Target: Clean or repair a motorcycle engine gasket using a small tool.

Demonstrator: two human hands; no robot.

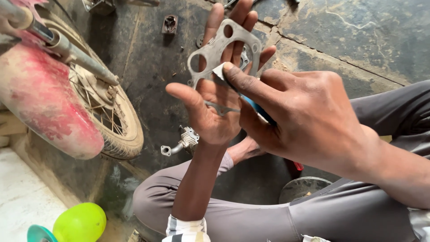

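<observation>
At the far left, a red motorcycle fender (42, 94) is curving over a spoked wheel (109, 114) that is resting on the dark, oily floor (340, 40), and a green balloon-like ball (79, 222) is lying near the bottom edge. A small metal part with a bent pipe (179, 144) is sitting on the floor just behind the person's wrist.

In the middle, the left hand (215, 107) is lying open, palm up, fingers spread flat, so that it is serving as a backing board for a thin grey gasket (224, 51) with several round holes. The gasket is resting across the fingers and palm rather than being pinched; the thumb is standing out to the side, not clamping it.

To the right, the right hand (304, 121) is closing around a blue-handled blade tool (257, 107), the forefinger stretched along it to press the pale tip down against the gasket's inner edge. That grip seems tight and low, probably for control while scraping. The person's grey trousers (340, 215) are filling the lower right.
</observation>
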